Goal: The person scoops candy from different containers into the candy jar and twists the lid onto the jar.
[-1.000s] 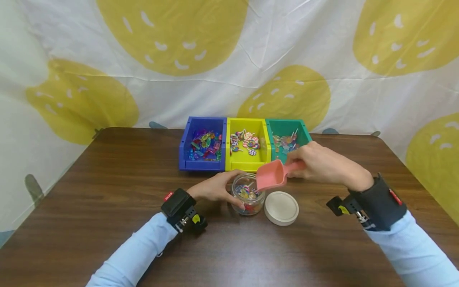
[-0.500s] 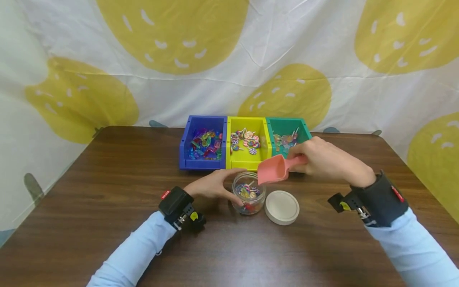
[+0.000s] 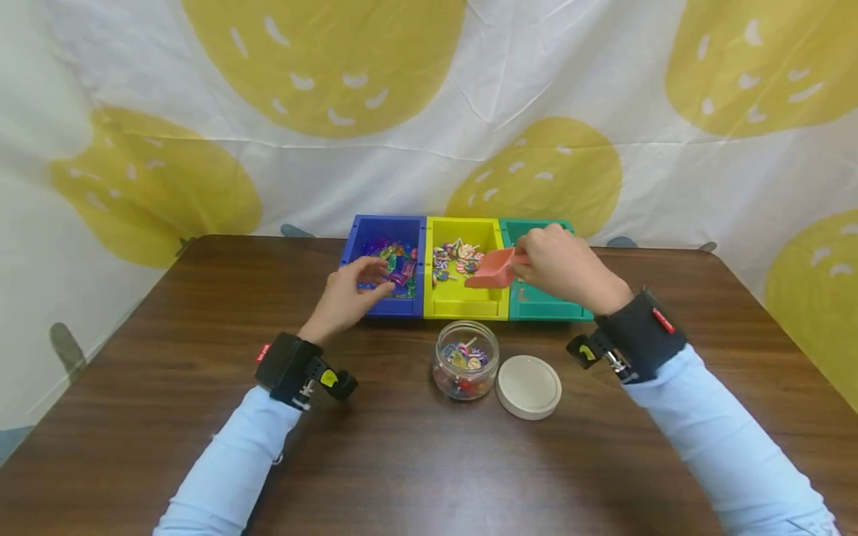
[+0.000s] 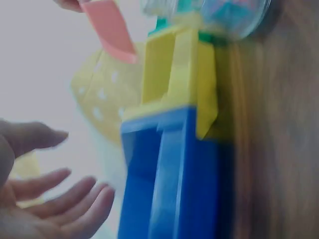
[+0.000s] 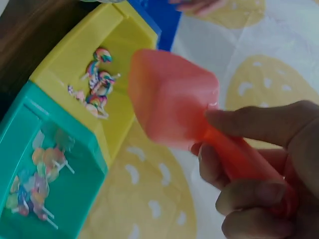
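Note:
My right hand (image 3: 559,264) grips the handle of a pink scoop (image 3: 492,269), whose blade is over the right part of the yellow bin (image 3: 465,307). In the right wrist view the scoop (image 5: 174,97) shows its underside, so its inside is hidden there. My left hand (image 3: 350,294) hovers at the front of the blue bin (image 3: 383,307), fingers parted and loosely bent, holding nothing. The left wrist view shows that hand (image 4: 60,199) apart from the bin. A glass jar (image 3: 465,365) with small colourful candy-like pieces stands uncovered in front of the yellow bin.
A white lid (image 3: 529,387) lies right of the jar. The green bin (image 3: 550,310) joins the yellow one on its right and holds small lollipop-like pieces (image 5: 37,189). Behind the brown table (image 3: 201,350) hangs a patterned cloth (image 3: 375,179).
My left hand has let go of the jar and moved up and left to the blue bin. The scoop in my right hand has risen away from the jar to above the yellow bin.

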Demonstrator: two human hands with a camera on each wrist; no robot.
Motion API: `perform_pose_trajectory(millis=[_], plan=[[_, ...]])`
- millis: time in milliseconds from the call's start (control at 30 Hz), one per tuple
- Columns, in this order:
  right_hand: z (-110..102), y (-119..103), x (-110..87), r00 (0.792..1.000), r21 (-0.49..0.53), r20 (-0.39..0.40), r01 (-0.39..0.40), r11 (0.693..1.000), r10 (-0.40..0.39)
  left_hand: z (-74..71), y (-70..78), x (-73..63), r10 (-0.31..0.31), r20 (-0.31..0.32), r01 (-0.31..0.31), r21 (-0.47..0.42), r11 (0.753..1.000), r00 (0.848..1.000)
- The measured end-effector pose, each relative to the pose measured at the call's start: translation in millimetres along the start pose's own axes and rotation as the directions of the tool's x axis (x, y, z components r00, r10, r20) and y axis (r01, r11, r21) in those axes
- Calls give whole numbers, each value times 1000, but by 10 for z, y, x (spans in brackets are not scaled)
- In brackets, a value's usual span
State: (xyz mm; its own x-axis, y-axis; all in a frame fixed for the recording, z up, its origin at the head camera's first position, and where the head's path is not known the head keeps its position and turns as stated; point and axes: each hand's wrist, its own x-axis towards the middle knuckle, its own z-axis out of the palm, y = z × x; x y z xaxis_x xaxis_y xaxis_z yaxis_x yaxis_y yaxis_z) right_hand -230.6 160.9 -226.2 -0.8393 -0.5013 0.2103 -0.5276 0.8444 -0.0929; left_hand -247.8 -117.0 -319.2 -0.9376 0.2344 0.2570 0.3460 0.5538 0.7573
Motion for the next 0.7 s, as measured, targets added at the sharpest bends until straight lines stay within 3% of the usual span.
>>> perform_pose_trajectory(millis=[67,133,267,367,533,700], plan=[[46,-40,90,998,11,37,-58,998,58,-63,-17,5,-37,-104,40,26,999,994],[101,-79,183,990,11,82,-119,993,117,-111,-41,11,-77,-193,87,44,995,978],[215,-139,345,961,-8,172,-219,976,217,-152,-119,35,-181,-289,205,56,977,940],[287,-167,441,939,-31,217,-267,963,268,-155,-194,70,-246,-274,271,57,961,930],[362,-200,557,910,-72,256,-318,945,325,-138,-288,137,-321,-166,338,90,937,933],[417,-205,630,876,-51,281,-393,918,391,-114,-325,171,-331,-102,342,122,932,938]])
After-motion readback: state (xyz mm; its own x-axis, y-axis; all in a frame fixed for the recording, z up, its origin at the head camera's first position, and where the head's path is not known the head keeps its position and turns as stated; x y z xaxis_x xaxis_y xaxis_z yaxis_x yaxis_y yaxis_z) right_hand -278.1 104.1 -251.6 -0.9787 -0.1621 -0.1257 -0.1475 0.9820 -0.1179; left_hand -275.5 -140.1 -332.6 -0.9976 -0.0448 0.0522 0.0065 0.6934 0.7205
